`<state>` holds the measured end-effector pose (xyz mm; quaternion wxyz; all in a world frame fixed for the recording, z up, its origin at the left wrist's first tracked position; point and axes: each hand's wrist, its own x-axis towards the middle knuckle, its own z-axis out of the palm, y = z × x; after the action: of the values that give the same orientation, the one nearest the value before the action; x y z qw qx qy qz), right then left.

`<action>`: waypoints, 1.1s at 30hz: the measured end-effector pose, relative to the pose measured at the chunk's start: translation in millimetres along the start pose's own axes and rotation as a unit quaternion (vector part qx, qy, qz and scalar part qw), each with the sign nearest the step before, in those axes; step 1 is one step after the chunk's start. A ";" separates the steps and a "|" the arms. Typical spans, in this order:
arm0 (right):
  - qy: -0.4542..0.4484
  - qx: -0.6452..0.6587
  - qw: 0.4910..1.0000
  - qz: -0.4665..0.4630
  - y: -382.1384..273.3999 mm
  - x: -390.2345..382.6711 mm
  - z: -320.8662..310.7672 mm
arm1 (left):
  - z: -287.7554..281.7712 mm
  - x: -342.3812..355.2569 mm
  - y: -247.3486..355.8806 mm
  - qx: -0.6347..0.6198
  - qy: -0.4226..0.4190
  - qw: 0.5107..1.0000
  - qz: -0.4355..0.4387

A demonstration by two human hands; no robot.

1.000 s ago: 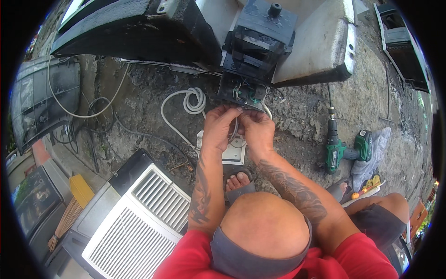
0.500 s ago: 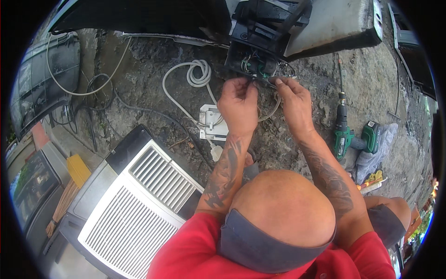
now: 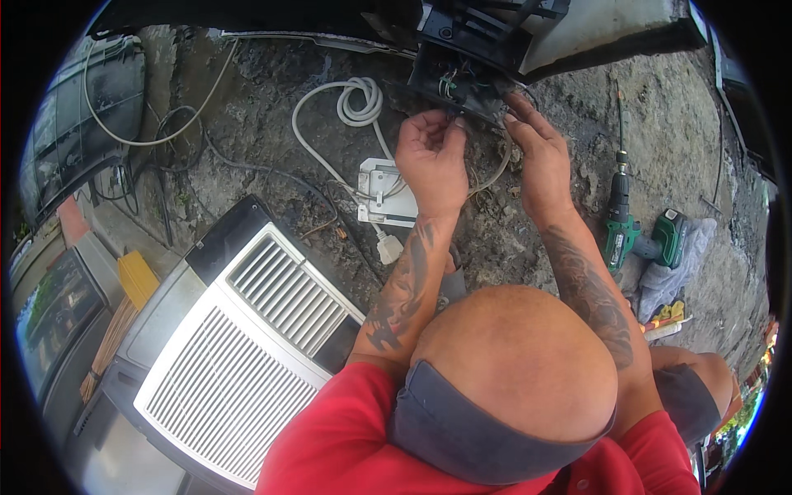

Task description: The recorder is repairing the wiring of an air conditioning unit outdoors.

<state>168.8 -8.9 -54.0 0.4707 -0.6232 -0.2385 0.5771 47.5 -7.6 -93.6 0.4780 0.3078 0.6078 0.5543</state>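
Note:
Ahead of my hands sits a dark open control box [image 3: 422, 73] with green and pale wires [image 3: 447, 86] inside. My left hand [image 3: 433, 165] is closed, thumb and fingertips pinched at the box's near edge; what lies between them is too small to make out. Against the right side of the box, my right hand [image 3: 538, 157] has its fingers stretched out and slightly apart. A pale cord [image 3: 493, 175] runs down from the box between my hands. Left of my left wrist lies a white plastic bracket-like plate [image 3: 388, 206], with a coiled pale cable [image 3: 367, 99] beyond it.
A white louvred front panel [image 3: 239, 363] lies at lower left. To the right, a green and black cordless drill [image 3: 620, 223] rests on rough ground beside a crumpled plastic bag [image 3: 672, 272]. A pale metal casing [image 3: 602, 41] stands beyond my right hand. A plug [image 3: 388, 247] lies below the plate.
My right hand has shifted from the box's near edge to its right side, its fingers straightening. My left hand stays pinched at the near edge. The whole view has shifted slightly.

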 end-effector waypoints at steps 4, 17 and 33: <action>0.012 0.009 1.000 -0.009 3.5 -3.1 7.8 | 8.4 -8.7 -9.0 -0.080 0.025 0.996 0.016; -0.025 0.075 0.996 0.030 -9.9 -6.6 5.6 | 1.7 -9.2 -14.5 -0.283 0.000 0.945 -0.166; -0.029 0.031 0.999 0.022 -5.5 -2.8 0.4 | -20.3 22.1 10.7 -0.115 -0.106 0.958 -0.241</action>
<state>169.2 -8.7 -47.8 0.4702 -0.5961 -0.2206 0.6123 19.2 6.7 -90.1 0.6912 0.1526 0.5421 0.4529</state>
